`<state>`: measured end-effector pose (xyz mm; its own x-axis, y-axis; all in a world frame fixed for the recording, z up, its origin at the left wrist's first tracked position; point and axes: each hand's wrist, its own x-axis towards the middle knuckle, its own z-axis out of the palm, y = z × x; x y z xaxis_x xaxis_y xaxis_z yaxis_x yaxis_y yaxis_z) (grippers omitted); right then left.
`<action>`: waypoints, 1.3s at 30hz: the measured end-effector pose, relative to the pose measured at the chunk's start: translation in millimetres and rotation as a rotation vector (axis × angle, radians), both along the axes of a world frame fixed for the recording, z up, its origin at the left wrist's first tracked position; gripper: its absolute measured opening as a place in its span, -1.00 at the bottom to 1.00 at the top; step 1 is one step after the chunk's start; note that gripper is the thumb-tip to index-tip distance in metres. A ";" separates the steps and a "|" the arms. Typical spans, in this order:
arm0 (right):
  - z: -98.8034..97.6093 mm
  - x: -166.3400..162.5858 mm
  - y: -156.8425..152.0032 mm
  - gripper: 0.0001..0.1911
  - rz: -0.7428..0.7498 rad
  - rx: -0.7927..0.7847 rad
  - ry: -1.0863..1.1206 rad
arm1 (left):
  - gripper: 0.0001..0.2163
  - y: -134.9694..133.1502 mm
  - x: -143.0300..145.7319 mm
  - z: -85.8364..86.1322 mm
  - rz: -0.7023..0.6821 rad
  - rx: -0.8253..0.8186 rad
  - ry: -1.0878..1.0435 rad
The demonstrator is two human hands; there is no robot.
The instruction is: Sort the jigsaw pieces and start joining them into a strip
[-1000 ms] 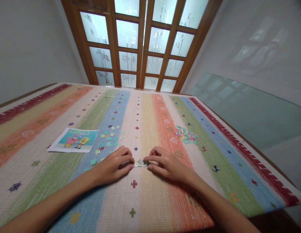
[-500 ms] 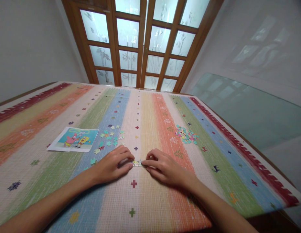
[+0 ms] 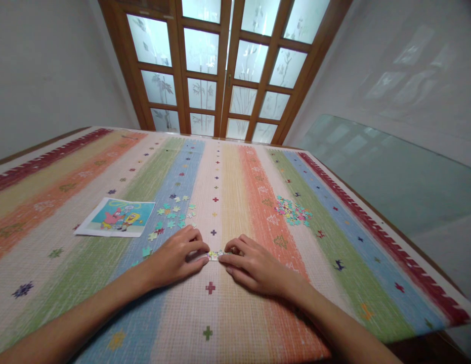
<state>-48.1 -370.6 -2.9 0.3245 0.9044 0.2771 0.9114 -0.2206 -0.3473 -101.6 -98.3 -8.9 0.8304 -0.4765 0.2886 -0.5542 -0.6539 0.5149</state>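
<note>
A short strip of joined jigsaw puzzle pieces point(image 3: 214, 256) lies flat on the striped tablecloth, straight in front of me. At its left end my left hand point(image 3: 182, 255) grips it with thumb and fingers. My right hand point(image 3: 248, 263) closes on the other end, fingertips pressed on the pieces. Both hands hide the ends of the strip, so its full length does not show. Loose mint and pale puzzle pieces point(image 3: 170, 216) are scattered beyond my left hand. To its left lies a printed cartoon picture point(image 3: 123, 217).
A heap of colourful puzzle pieces point(image 3: 293, 211) lies beyond my right hand. The striped tablecloth point(image 3: 239, 313) covers a large table. Behind it stand wooden doors with frosted panes point(image 3: 201, 50). A pale glass panel point(image 3: 390, 167) leans along the right wall.
My right hand has shifted slightly left along the strip, its fingertips pressing closer. My left hand keeps nearly the same place.
</note>
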 end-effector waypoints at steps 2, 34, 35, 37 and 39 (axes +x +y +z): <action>0.0 0.5 0.1 -0.70 0.002 -0.004 0.000 | -0.89 -0.3 -0.2 0.3 0.011 -0.004 0.005; 2.0 8.9 -7.2 -0.85 -0.155 0.030 0.109 | -0.90 -1.5 -1.5 -2.2 -0.017 -0.070 0.033; 1.6 8.9 -7.3 -0.86 -0.159 0.038 0.117 | -0.90 -1.7 -1.6 -1.7 -0.017 -0.070 0.032; 0.7 8.9 -7.6 -0.87 -0.169 0.049 0.129 | -0.90 -1.7 -1.7 -0.6 -0.021 -0.066 0.034; 0.3 8.9 -7.9 -0.88 -0.179 0.049 0.134 | -0.90 -1.4 -1.8 0.5 -0.027 -0.063 0.039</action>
